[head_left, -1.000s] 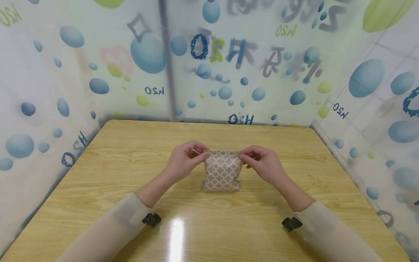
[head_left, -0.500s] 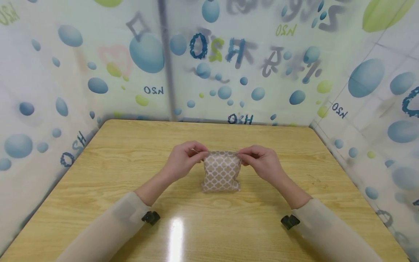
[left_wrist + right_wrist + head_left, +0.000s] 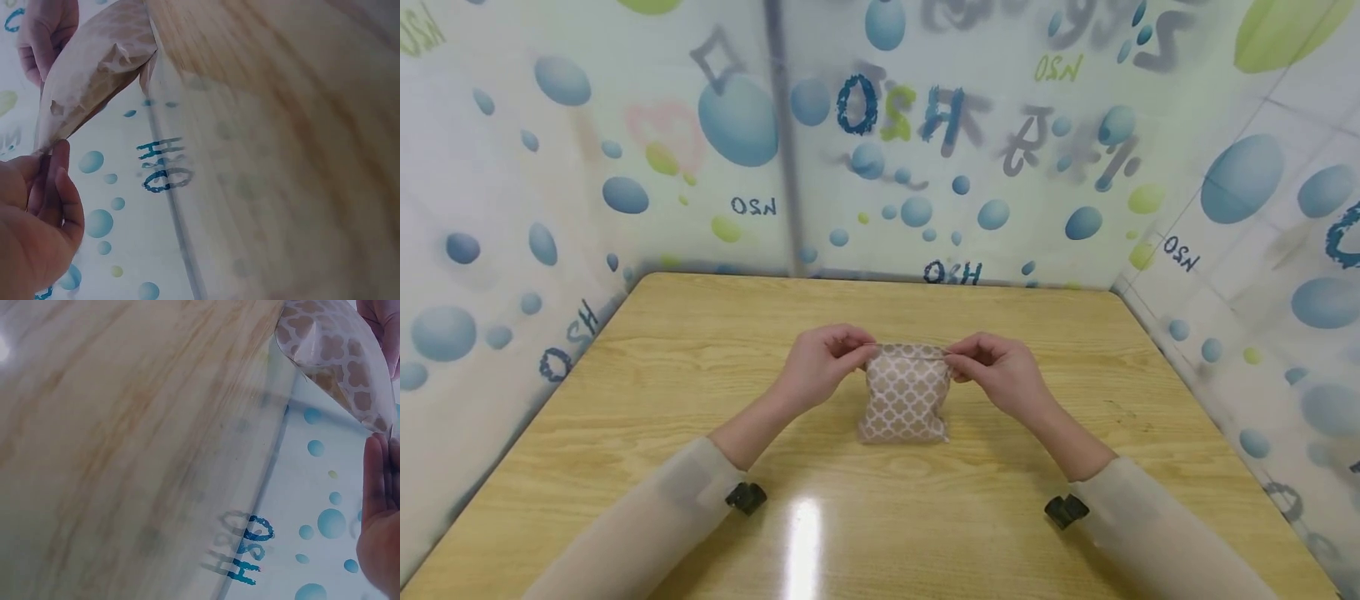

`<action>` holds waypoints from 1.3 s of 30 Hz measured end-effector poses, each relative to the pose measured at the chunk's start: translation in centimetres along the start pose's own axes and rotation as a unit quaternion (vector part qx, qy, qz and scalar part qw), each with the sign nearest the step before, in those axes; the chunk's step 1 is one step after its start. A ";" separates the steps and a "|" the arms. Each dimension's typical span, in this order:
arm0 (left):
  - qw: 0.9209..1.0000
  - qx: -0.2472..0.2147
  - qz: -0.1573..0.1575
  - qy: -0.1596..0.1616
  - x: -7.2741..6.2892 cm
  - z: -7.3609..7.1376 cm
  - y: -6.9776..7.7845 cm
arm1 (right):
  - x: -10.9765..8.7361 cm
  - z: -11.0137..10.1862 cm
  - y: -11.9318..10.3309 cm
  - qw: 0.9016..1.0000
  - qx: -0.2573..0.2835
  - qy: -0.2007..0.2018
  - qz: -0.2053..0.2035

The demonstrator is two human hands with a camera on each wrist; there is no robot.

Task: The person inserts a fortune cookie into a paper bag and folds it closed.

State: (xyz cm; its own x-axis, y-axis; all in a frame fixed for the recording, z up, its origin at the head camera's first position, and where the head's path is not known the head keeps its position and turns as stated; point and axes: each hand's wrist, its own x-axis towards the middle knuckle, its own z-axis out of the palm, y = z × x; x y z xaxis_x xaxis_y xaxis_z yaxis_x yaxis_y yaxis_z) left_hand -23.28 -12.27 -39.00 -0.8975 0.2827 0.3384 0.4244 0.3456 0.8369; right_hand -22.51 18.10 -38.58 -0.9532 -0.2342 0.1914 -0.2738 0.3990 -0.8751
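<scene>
A small plump pouch (image 3: 904, 396) with a beige and white quatrefoil print stands on the wooden table in the head view, its lower edge touching the tabletop. My left hand (image 3: 823, 364) pinches its upper left corner between thumb and fingers. At the upper right corner, my right hand (image 3: 997, 373) pinches it the same way. A thin line runs across the pouch just below its top edge. Seen from the left wrist, the pouch (image 3: 100, 65) bulges and narrows to the pinched corner. The right wrist view shows the pouch (image 3: 340, 359) from its other side; its contents are hidden.
The wooden table (image 3: 715, 325) has rounded far corners. Walls (image 3: 917, 158) covered in blue and green bubble prints close in the back and both sides. Dark clip-like devices (image 3: 747, 498) sit at both sleeve cuffs. A bright reflection lies on the near tabletop.
The pouch's bottom has shifted slightly left and nearer. Its top strip looks different, and a thin loose piece beside the left thumb no longer shows. Both hands keep their pinch, the left moving slightly left.
</scene>
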 end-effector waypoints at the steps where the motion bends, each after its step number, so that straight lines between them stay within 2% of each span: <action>1: 1.000 0.010 -0.001 -0.001 0.0 0.0 0.0 | 0.0 0.0 0.0 1.000 -0.010 0.001 0.003; 4: 0.999 0.042 0.006 -0.002 0.2 0.0 0.0 | 0.2 0.1 0.0 0.999 -0.044 0.002 0.000; 8: 0.997 0.064 0.039 0.001 0.5 0.2 -0.1 | 0.6 0.1 -0.1 0.997 -0.074 0.004 -0.013; 13: 0.992 0.095 0.079 0.008 0.9 0.3 -0.3 | 0.9 0.1 -0.1 0.996 -0.079 -0.004 -0.035; 17: 0.990 0.111 0.092 0.009 1.1 0.2 -0.4 | 1.2 0.1 -0.1 0.996 -0.078 -0.009 -0.038; 20: 0.993 0.095 0.072 0.007 1.3 0.2 -0.6 | 1.4 0.1 0.0 0.997 -0.073 -0.007 -0.024; 24: 0.998 0.052 0.020 -0.004 1.4 -0.1 -1.0 | 1.8 0.2 0.2 0.999 -0.052 -0.013 -0.006; 27: 1.000 0.020 -0.007 -0.016 1.4 -0.3 -1.2 | 2.0 0.1 0.5 0.999 -0.033 -0.023 -0.002; 31: 1.000 -0.002 -0.014 -0.021 1.4 -0.5 -1.2 | 2.1 0.0 0.6 0.999 -0.005 -0.031 0.001; 34: 1.000 -0.002 -0.006 -0.021 1.5 -0.6 -1.2 | 2.1 -0.1 0.6 0.999 0.011 -0.034 0.001; 37: 1.000 0.005 -0.004 -0.019 1.6 -0.6 -1.3 | 2.2 -0.1 0.6 0.999 0.005 -0.036 -0.002; 39: 1.000 0.016 -0.014 -0.018 1.7 -0.5 -1.3 | 2.3 0.0 0.6 0.999 -0.004 -0.038 0.007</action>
State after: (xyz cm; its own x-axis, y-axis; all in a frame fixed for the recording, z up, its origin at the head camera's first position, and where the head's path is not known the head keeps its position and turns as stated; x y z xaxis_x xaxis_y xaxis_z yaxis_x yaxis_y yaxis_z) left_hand -25.43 -12.71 -39.29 -0.9045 0.3050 0.2983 0.4030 0.3815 0.8319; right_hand -24.90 17.81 -38.63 -0.9443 -0.2951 0.1454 -0.2624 0.4090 -0.8740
